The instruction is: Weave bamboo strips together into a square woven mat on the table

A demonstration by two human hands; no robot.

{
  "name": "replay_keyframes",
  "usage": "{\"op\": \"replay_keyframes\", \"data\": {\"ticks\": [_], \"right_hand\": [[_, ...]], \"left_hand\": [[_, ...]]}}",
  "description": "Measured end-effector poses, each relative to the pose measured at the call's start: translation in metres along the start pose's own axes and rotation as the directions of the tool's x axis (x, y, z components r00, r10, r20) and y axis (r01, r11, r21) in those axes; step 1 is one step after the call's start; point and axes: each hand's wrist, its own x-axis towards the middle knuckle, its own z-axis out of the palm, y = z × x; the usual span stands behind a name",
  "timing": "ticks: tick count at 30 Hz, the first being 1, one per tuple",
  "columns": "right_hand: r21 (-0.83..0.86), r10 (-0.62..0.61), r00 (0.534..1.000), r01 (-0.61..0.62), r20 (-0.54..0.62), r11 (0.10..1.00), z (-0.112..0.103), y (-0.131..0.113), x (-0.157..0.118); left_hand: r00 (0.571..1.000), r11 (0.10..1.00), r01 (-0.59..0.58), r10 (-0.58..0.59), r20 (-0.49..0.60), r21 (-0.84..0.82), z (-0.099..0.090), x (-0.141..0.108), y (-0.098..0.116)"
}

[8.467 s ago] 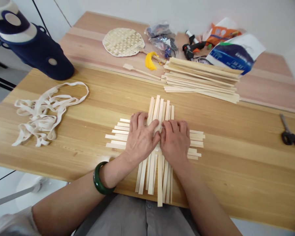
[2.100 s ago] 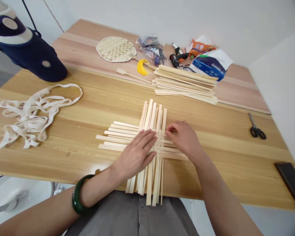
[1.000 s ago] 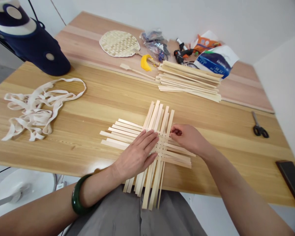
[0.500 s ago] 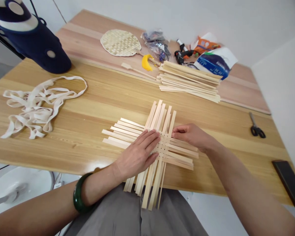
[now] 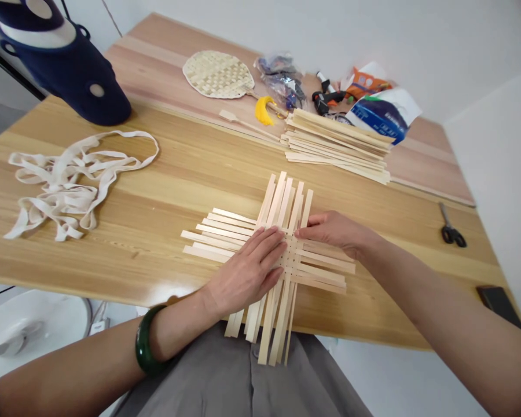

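Many pale, slim strips interlace crosswise; left hand lies flat atop, right hand bent, grip unclear.

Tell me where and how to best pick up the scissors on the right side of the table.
Probably by the black handles, coming from the near side of the table: the scissors lie flat, handles turned toward that side, blades pointing away.

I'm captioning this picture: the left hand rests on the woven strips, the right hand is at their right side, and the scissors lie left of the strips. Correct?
Not quite: the scissors lie right of the woven strips, as the head view shows. The left hand resting on them and the right hand at their right side are correct.
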Motion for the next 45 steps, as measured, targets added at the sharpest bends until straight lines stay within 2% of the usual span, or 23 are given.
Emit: {"op": "replay_keyframes", "data": {"ticks": [6,10,16,21,25,27,29,31,33,35,37,40,45], "right_hand": [[-0.038,0.01,1.0,-0.011,-0.018,0.999,0.002,0.007,0.001],[-0.002,0.016,1.0,-0.016,-0.011,1.0,0.004,0.008,0.002],[-0.042,0.049,0.997,-0.052,-0.066,0.998,0.007,0.004,0.0],[0.029,0.022,0.999,-0.021,-0.029,0.999,0.007,0.006,-0.002],[0.017,-0.059,0.998,0.059,0.006,0.998,0.0,0.007,-0.004],[-0.025,-0.098,0.995,0.098,0.013,0.995,-0.005,0.007,-0.006],[-0.072,-0.126,0.992,0.126,0.006,0.989,-0.009,0.006,-0.008],[-0.098,-0.155,0.988,0.155,0.003,0.983,-0.011,0.005,-0.009],[-0.105,-0.203,0.979,0.204,0.02,0.973,-0.011,0.004,-0.011],[-0.116,-0.246,0.968,0.249,0.039,0.961,-0.01,0.003,-0.014],[-0.148,-0.254,0.966,0.258,0.046,0.955,-0.01,0.003,-0.016],[-0.185,-0.245,0.969,0.248,0.038,0.951,-0.01,0.004,-0.018],[-0.213,-0.264,0.964,0.266,0.036,0.94,-0.011,0.005,-0.02]], "left_hand": [[1.0,1.0,0.017,-0.017,0.008,-0.01,-0.001,-0.001,0.001],[1.0,1.0,0.018,-0.018,0.008,-0.018,0.0,-0.001,0.001],[1.0,1.0,0.002,-0.003,0.016,0.022,0.0,-0.002,0.0],[1.0,1.0,-0.005,0.006,-0.011,0.03,0.0,-0.002,0.003],[0.993,0.996,0.015,-0.025,-0.117,-0.083,-0.016,0.0,0.001],[0.975,0.989,0.086,-0.109,-0.194,-0.123,-0.032,0.004,-0.006],[0.941,0.966,0.234,-0.252,-0.225,-0.107,-0.051,0.012,-0.017],[0.914,0.938,0.344,-0.347,-0.209,-0.055,-0.066,0.023,-0.029],[0.904,0.905,0.425,-0.426,-0.049,-0.028,-0.077,0.035,-0.038],[0.881,0.889,0.457,-0.449,0.149,-0.028,-0.082,0.044,-0.043],[0.853,0.881,0.471,-0.444,0.275,-0.037,-0.083,0.051,-0.044],[0.849,0.885,0.462,-0.42,0.321,-0.064,-0.083,0.053,-0.043],[0.885,0.919,0.381,-0.331,0.327,-0.099,-0.081,0.049,-0.047]]}}
